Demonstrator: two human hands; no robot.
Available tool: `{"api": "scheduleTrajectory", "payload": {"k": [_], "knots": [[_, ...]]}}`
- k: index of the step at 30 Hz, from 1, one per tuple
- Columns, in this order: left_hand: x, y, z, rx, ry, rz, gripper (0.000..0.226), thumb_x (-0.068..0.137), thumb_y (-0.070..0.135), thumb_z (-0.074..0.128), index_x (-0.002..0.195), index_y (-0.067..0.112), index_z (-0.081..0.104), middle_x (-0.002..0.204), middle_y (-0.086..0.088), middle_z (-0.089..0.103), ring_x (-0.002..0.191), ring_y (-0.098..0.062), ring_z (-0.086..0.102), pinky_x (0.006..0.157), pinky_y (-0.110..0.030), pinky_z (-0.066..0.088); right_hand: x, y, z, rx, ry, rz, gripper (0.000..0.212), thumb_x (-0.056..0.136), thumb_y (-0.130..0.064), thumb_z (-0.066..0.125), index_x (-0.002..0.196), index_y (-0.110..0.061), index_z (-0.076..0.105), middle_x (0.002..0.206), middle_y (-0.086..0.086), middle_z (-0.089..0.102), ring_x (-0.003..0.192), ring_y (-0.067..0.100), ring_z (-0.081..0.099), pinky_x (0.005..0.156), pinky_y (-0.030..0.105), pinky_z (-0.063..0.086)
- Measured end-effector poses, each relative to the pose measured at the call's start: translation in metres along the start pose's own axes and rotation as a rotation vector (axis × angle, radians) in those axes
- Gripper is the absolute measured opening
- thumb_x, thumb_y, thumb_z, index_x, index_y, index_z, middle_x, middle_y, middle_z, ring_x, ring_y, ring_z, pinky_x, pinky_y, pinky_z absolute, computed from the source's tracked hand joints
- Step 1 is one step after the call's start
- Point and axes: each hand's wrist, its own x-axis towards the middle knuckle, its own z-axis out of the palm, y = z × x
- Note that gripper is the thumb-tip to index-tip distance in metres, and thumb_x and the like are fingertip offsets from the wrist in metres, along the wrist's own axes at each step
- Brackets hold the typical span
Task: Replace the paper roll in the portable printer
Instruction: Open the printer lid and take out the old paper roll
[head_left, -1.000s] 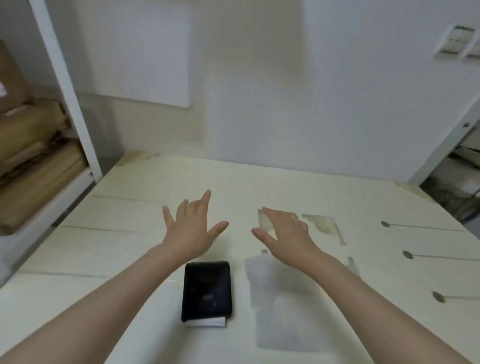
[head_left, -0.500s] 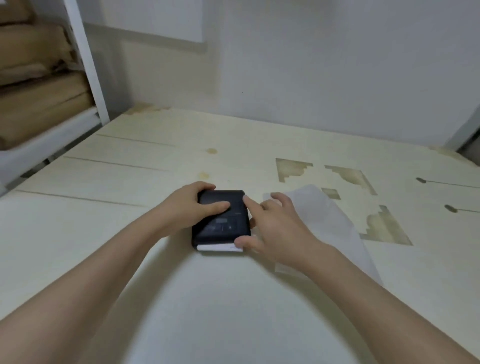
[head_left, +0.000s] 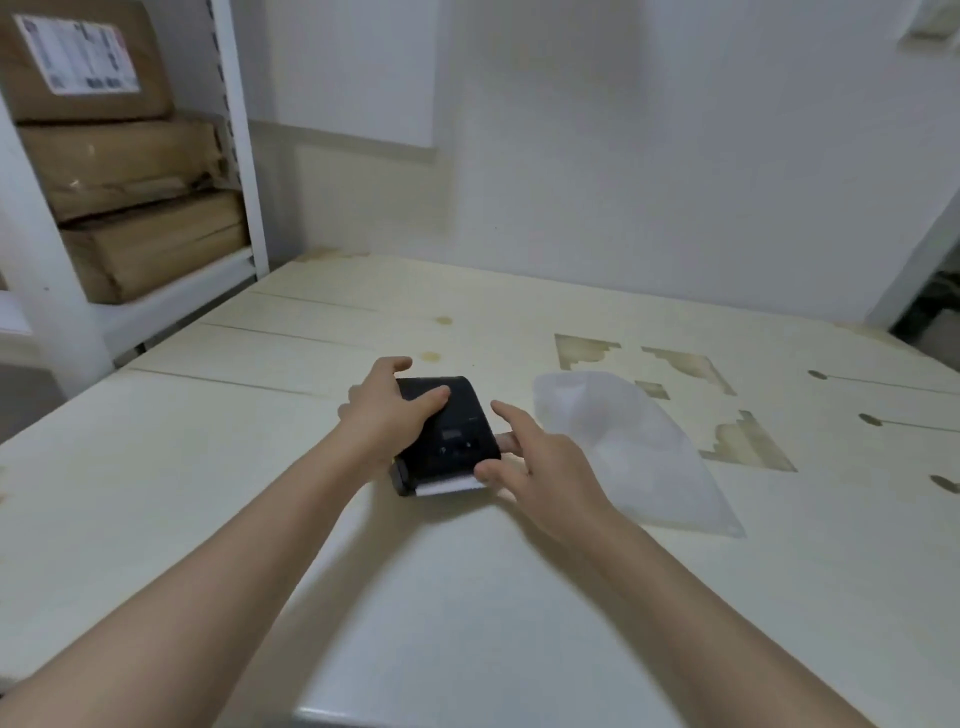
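Note:
A small black portable printer (head_left: 453, 437) lies on the pale wooden table (head_left: 208, 467), with a strip of white paper (head_left: 448, 487) showing at its near edge. My left hand (head_left: 387, 410) grips the printer's left side, thumb laid across its top. My right hand (head_left: 535, 457) is at the printer's right side, fingers spread, thumb touching the near right corner by the paper. No spare paper roll is in sight.
A translucent plastic bag (head_left: 634, 447) lies flat just right of the printer. White shelving (head_left: 244, 156) at the left holds stacked cardboard boxes (head_left: 130, 208). A white wall stands behind the table. Patches of torn tape (head_left: 587, 348) mark the tabletop at the right.
Both hands came down from above the table onto the printer. My left hand now grips it and the right index finger has lifted off its top. The camera view has shifted.

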Motion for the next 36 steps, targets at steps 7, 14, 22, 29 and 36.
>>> {"api": "scheduleTrajectory", "payload": {"k": [7,14,22,29,36], "knots": [[-0.015,0.054,0.016,-0.545,-0.068,-0.122,0.017,0.099,0.024,0.056,0.102,0.01,0.063,0.092,-0.008,0.069,0.071,-0.02,0.065,0.061,-0.03,0.055,0.035,0.002,-0.019,0.841,0.247,0.089,0.033,0.103,-0.018,0.05,0.135,-0.013,0.055,0.128,0.004,0.066,0.112,0.018,0.068,0.095,0.036,0.056],[-0.002,0.047,0.051,-0.531,-0.07,-0.081,0.031,0.092,0.028,0.066,0.112,0.005,0.066,0.101,-0.007,0.074,0.084,-0.019,0.071,0.086,-0.038,0.059,0.043,0.021,-0.028,1.297,0.192,0.211,0.033,0.106,-0.014,0.04,0.13,0.002,0.056,0.131,0.019,0.065,0.122,0.027,0.063,0.094,0.034,0.055],[0.01,0.032,0.061,-0.534,-0.011,-0.006,0.025,0.089,0.026,0.069,0.108,0.009,0.07,0.103,-0.008,0.076,0.092,-0.02,0.073,0.072,-0.029,0.061,0.046,0.037,-0.025,1.366,0.111,0.205,0.034,0.104,-0.012,0.045,0.134,0.004,0.05,0.134,0.022,0.061,0.122,0.029,0.063,0.095,0.038,0.055],[0.014,0.031,0.062,-0.533,0.035,0.018,0.021,0.085,0.029,0.073,0.098,0.012,0.073,0.094,-0.004,0.078,0.083,-0.018,0.075,0.075,-0.034,0.063,0.045,0.034,-0.031,1.387,0.095,0.169,0.034,0.101,-0.009,0.048,0.132,0.005,0.052,0.132,0.022,0.062,0.115,0.026,0.066,0.084,0.032,0.059],[0.013,0.033,0.059,-0.521,0.052,0.045,0.019,0.083,0.03,0.073,0.094,0.014,0.074,0.092,-0.005,0.078,0.083,-0.023,0.076,0.078,-0.039,0.063,0.044,0.03,-0.029,1.373,0.114,0.156,0.036,0.101,-0.012,0.049,0.133,0.004,0.051,0.136,0.023,0.06,0.117,0.026,0.065,0.087,0.033,0.059]]}}
